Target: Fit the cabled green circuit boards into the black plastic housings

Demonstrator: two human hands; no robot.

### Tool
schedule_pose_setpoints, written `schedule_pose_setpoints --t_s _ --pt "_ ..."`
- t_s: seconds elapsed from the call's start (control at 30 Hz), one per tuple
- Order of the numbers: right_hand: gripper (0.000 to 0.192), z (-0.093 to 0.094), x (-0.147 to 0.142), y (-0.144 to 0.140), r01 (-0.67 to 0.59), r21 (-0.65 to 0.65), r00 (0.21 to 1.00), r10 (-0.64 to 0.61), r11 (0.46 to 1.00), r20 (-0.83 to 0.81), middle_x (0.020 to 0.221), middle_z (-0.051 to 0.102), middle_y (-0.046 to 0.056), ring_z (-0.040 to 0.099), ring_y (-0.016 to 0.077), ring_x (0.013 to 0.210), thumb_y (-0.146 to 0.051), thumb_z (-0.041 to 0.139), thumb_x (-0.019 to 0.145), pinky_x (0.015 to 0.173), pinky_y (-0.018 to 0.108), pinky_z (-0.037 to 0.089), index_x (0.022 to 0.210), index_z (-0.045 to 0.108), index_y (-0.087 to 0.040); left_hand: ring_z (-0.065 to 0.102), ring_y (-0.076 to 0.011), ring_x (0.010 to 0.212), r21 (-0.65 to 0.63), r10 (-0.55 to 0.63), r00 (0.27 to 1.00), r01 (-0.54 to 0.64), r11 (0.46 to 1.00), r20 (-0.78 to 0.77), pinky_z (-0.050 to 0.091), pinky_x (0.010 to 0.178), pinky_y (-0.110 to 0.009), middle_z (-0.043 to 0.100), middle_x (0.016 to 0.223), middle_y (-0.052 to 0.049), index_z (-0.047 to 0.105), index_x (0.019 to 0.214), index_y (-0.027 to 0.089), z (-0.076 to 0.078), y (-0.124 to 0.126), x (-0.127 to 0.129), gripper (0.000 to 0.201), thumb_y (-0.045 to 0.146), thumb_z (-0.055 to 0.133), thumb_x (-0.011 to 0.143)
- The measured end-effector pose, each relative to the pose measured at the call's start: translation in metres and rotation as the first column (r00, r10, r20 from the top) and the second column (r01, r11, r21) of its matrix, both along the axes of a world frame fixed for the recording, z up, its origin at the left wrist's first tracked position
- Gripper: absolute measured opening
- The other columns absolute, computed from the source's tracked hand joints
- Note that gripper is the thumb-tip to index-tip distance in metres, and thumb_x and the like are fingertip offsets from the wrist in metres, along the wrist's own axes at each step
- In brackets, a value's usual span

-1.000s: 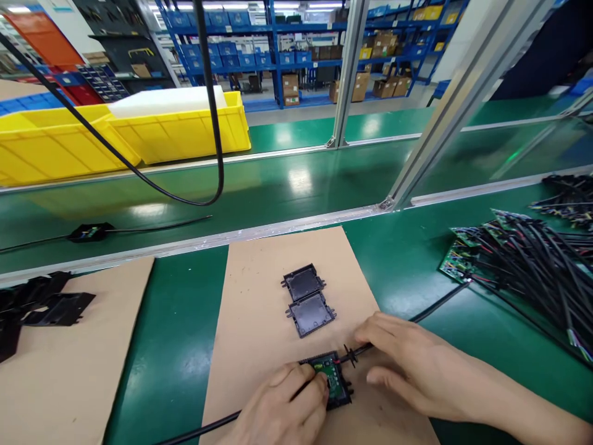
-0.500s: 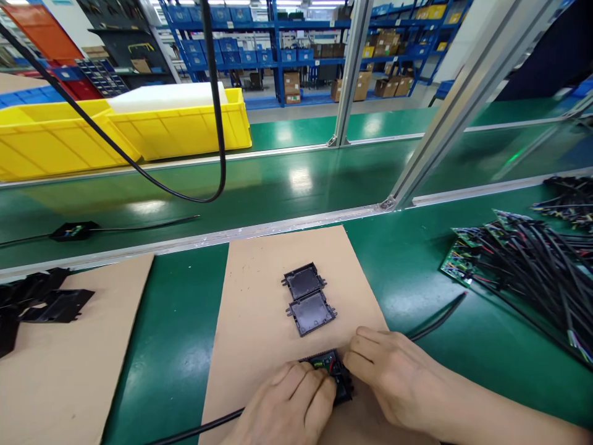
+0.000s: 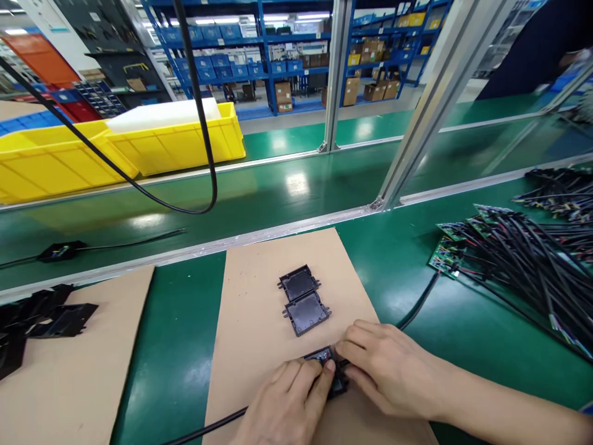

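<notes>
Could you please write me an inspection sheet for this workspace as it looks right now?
Surface: green bench with a cardboard mat.
Job's things: black housing holding a circuit board, mostly hidden under the fingers.
Clutter: two empty housings; black parts at left.
Grippers: left hand and right hand both press on the housing.
Cables: black cable; pile of wired boards.
Surroundings: yellow bins, blue shelving.

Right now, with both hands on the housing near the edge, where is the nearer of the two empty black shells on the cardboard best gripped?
Probably across the two plain side walls of the nearer shell, coming from above: it lies flat, open face up, clear of both hands. Small tabs jut from its corners, and the farther shell touches its far edge, so avoid those ends.
</notes>
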State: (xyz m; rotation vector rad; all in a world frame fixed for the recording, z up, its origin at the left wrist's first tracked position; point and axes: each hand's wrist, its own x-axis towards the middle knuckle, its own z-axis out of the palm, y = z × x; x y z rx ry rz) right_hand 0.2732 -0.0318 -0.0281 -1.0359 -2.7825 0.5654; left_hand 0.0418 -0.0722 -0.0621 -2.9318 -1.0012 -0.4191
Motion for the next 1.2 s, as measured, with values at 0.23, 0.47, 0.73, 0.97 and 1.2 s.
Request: schedule_pose_setpoints --t_s 0.23,0.47,0.73,0.97,1.2 --pt "0.023 -0.012 0.009 -0.001 0.018 -0.013 0.99 -0.019 1.0 -0.141 0.085 0.056 0.006 0.046 0.0187 0.08 -0.009 0.041 0.088 0.071 0.032 0.036 0.088 0.062 -0.017 0.059 -0.0206 0.081 0.038 -0.013 1.0 0.013 0.999 -0.024 0.052 0.07 -0.031 0.067 0.106 -0.012 0.049 0.13 0.008 0.002 0.001 -0.001 0.046 0.003 0.036 0.086" --pt "0.026 -0.02 0.005 0.003 0.015 0.01 0.986 -0.013 1.0 -0.169 0.083 0.055 0.006 0.044 0.0186 0.078 -0.011 0.038 0.093 0.071 0.032 0.036 0.089 0.063 -0.017 0.059 -0.0212 0.081 0.01 0.049 0.991 -0.05 0.999 0.126 0.052 0.068 -0.033 0.066 0.105 -0.011 0.053 0.123 0.01 0.003 0.001 0.007 0.045 0.007 0.045 0.079" --pt "0.023 -0.013 0.013 0.0 -0.02 0.15 0.979 0.049 0.989 -0.197 0.087 0.058 0.006 0.051 0.0182 0.078 -0.014 0.037 0.096 0.07 0.031 0.039 0.098 0.06 -0.017 0.063 -0.0284 0.101 -0.101 0.285 0.952 -0.275 0.956 0.109 0.057 0.083 -0.039 0.062 0.116 -0.015 0.044 0.133 0.015 0.012 -0.003 -0.022 0.068 0.039 0.072 0.076" --pt "0.022 0.045 0.061 0.127 0.2 0.337 0.973 -0.148 0.92 -0.175 0.087 0.063 0.002 0.059 0.0162 0.078 -0.008 0.043 0.089 0.069 0.028 0.044 0.092 0.062 -0.019 0.059 -0.0305 0.111 0.051 0.541 0.84 -0.542 0.839 0.038 0.052 0.092 -0.045 0.057 0.125 -0.014 0.046 0.134 0.016 0.104 0.09 -0.103 0.049 0.042 0.049 0.092" --pt "0.028 0.077 0.038 0.242 0.496 0.433 0.863 -0.376 0.752 -0.336 0.117 0.057 0.014 0.05 0.0285 0.113 -0.013 0.042 0.094 0.097 0.046 0.038 0.118 0.056 -0.011 0.04 -0.0358 0.135 0.035 0.656 0.755 -0.655 0.755 -0.028 0.035 0.108 -0.055 0.041 0.146 -0.021 0.039 0.141 0.009 0.107 0.238 -0.117 0.054 0.038 0.047 0.097"
